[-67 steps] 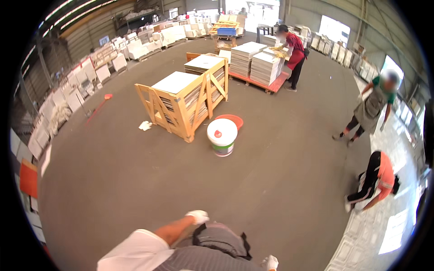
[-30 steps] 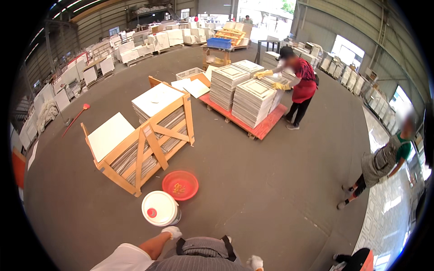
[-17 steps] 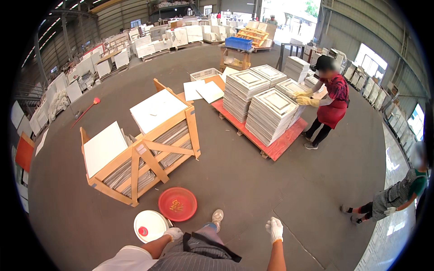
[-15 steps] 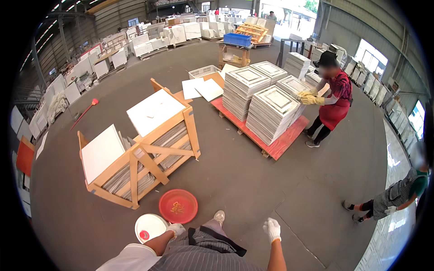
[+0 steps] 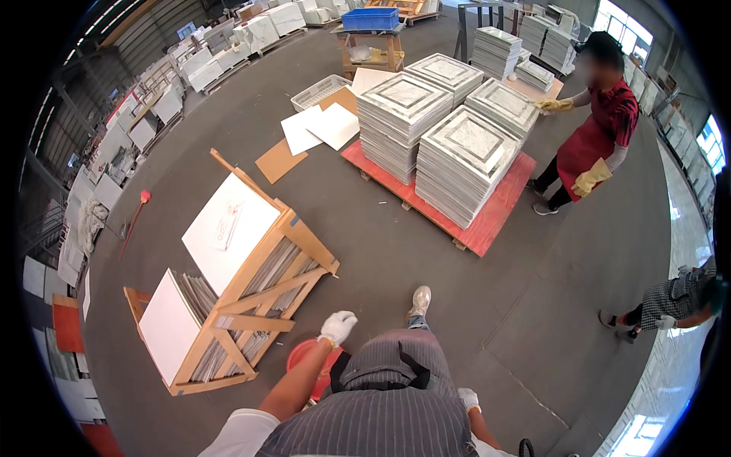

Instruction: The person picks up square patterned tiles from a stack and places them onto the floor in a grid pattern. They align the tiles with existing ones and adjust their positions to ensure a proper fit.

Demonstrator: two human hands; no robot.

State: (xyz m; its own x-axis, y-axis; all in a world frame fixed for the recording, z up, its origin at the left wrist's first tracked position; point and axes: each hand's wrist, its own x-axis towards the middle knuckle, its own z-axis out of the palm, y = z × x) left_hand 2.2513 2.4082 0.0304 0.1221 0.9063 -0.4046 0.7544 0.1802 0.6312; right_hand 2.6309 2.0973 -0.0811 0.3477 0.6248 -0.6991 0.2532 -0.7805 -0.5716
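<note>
My left hand (image 5: 337, 327), in a white knit glove, swings out ahead of me with its fingers loosely curled and nothing visible in them. Below it is a red round basin (image 5: 303, 355), partly covered by my forearm and striped apron. My right hand (image 5: 470, 398), also gloved in white, hangs beside my hip, its fingers partly hidden. Closest to my left hand stands a wooden crate (image 5: 255, 324) filled with upright slabs, white boards (image 5: 232, 228) resting on top. Farther ahead, several stacks of framed marble tiles (image 5: 470, 145) sit on a red pallet (image 5: 495, 225).
A co-worker in a red apron (image 5: 575, 152) and yellow gloves stands right of the pallet. Another person (image 5: 670, 308) is at the far right. Loose boards (image 5: 302, 131), a white crate (image 5: 320, 91) and a blue bin (image 5: 370, 19) are beyond. A red-headed pole (image 5: 135, 221) lies left.
I have stepped forward; the crate and tile stacks appear closer. My left hand has swung forward and my right hand back. The co-worker has straightened, lowering one hand from the tiles.
</note>
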